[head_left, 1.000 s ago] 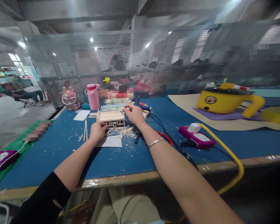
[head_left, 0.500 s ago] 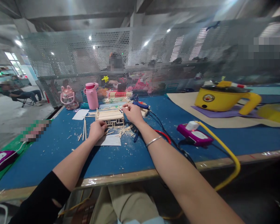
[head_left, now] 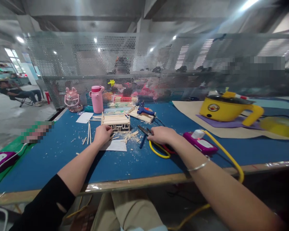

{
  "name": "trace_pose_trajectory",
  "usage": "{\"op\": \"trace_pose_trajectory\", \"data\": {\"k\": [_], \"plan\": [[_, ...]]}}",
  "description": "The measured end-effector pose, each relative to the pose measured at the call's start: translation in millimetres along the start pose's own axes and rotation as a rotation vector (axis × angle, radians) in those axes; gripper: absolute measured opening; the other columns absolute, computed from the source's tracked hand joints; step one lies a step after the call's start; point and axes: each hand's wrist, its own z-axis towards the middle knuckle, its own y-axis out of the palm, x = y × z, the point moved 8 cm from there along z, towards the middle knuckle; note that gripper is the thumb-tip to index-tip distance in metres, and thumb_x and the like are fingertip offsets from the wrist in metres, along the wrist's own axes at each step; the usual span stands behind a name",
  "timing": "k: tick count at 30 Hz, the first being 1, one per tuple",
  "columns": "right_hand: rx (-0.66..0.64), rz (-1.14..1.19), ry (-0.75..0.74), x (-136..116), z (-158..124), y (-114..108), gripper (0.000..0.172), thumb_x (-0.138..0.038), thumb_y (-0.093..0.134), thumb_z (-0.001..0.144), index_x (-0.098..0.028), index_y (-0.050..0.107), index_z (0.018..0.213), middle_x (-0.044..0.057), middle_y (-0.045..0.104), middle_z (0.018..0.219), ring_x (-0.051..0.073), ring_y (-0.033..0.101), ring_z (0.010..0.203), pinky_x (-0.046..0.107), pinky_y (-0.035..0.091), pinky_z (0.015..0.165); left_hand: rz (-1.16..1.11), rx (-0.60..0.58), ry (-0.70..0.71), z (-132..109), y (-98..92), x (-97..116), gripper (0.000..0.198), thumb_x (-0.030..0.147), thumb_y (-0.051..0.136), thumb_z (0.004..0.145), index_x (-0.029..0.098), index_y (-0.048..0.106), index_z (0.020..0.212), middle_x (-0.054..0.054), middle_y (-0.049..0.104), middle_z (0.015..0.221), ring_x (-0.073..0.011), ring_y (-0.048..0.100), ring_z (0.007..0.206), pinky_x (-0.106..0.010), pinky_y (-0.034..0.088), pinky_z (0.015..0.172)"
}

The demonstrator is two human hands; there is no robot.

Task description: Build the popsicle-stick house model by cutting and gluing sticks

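Note:
My left hand (head_left: 103,136) is closed at the front left corner of a small frame built of wooden sticks (head_left: 116,119), its fingertips pinching the edge. To the right, my right hand (head_left: 162,134) has its fingers closed around the middle of a pair of scissors (head_left: 159,153). The dark blades point up and left. One yellow handle loop and part of a red one show below the hand. Beside the blades lies a blue-handled tool (head_left: 142,141). Stick offcuts (head_left: 130,136) and a white paper (head_left: 115,145) lie in front of the frame.
A blue glue gun (head_left: 144,109) rests on a wooden piece behind. Pink bottle (head_left: 97,99) and clear pink jug (head_left: 73,102) stand at back left. A purple power strip (head_left: 199,143) with a yellow cable and a yellow pot (head_left: 227,107) are right. A perforated screen (head_left: 82,64) borders the table.
My right hand has left the back right corner of the stick frame and moved right and toward me, onto the scissors. My left hand stays at the frame.

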Motion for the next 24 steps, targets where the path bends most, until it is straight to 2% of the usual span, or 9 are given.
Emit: {"op": "trace_pose_trajectory", "data": {"k": [3, 9, 13, 17, 21, 24], "plan": [[0.081, 0.017, 0.052, 12.6, -13.3, 3.7, 0.037, -0.046, 0.044, 0.075, -0.017, 0.058, 0.094, 0.013, 0.062, 0.096, 0.027, 0.058, 0.089, 0.033, 0.042, 0.065, -0.016, 0.006, 0.011, -0.4, 0.2, -0.1, 0.018, 0.023, 0.050, 0.071, 0.016, 0.067, 0.069, -0.005, 0.065, 0.060, -0.0146, 0.056, 0.059, -0.024, 0.037, 0.059], [0.108, 0.030, 0.039, 23.8, -26.9, 13.6, 0.034, -0.046, 0.044, 0.075, -0.018, 0.057, 0.089, 0.012, 0.063, 0.089, 0.026, 0.059, 0.083, 0.029, 0.039, 0.058, -0.028, 0.019, 0.016, -1.0, -0.7, 0.6, 0.018, 0.022, 0.050, 0.070, 0.017, 0.067, 0.067, -0.004, 0.064, 0.059, -0.0144, 0.056, 0.059, -0.023, 0.036, 0.059], [0.082, 0.101, 0.024, 28.6, -16.8, 20.0, 0.032, -0.045, 0.045, 0.075, -0.017, 0.059, 0.079, 0.011, 0.065, 0.086, 0.023, 0.060, 0.078, 0.026, 0.037, 0.057, -0.032, 0.024, 0.023, -1.2, -1.6, 1.1, 0.019, 0.021, 0.049, 0.069, 0.017, 0.066, 0.065, -0.004, 0.065, 0.060, -0.0142, 0.056, 0.060, -0.023, 0.036, 0.059], [0.203, 0.142, 0.091, 41.8, 3.2, 9.0, 0.026, -0.033, 0.040, 0.081, -0.017, 0.059, 0.088, 0.011, 0.064, 0.093, 0.022, 0.059, 0.086, 0.026, 0.038, 0.063, -0.042, 0.021, 0.008, -0.9, -2.0, -0.1, 0.020, 0.022, 0.049, 0.070, 0.017, 0.067, 0.068, -0.004, 0.065, 0.060, -0.0146, 0.057, 0.061, -0.023, 0.037, 0.060], [0.046, 0.057, 0.048, 39.4, 22.2, 9.3, 0.027, -0.034, 0.047, 0.076, -0.015, 0.060, 0.089, 0.014, 0.062, 0.100, 0.026, 0.058, 0.088, 0.028, 0.039, 0.061, -0.034, 0.021, -0.006, -1.8, -4.5, 0.1, 0.019, 0.022, 0.049, 0.069, 0.017, 0.068, 0.068, -0.004, 0.065, 0.060, -0.0150, 0.057, 0.062, -0.023, 0.037, 0.061], [0.040, 0.045, 0.074, 42.0, 24.1, 3.2, 0.024, -0.030, 0.050, 0.074, -0.012, 0.062, 0.086, 0.016, 0.064, 0.091, 0.025, 0.060, 0.081, 0.027, 0.039, 0.057, -0.038, 0.020, -0.013, -2.8, -7.5, 0.9, 0.019, 0.021, 0.049, 0.069, 0.016, 0.068, 0.069, -0.004, 0.065, 0.061, -0.0150, 0.058, 0.063, -0.023, 0.038, 0.062]]}}
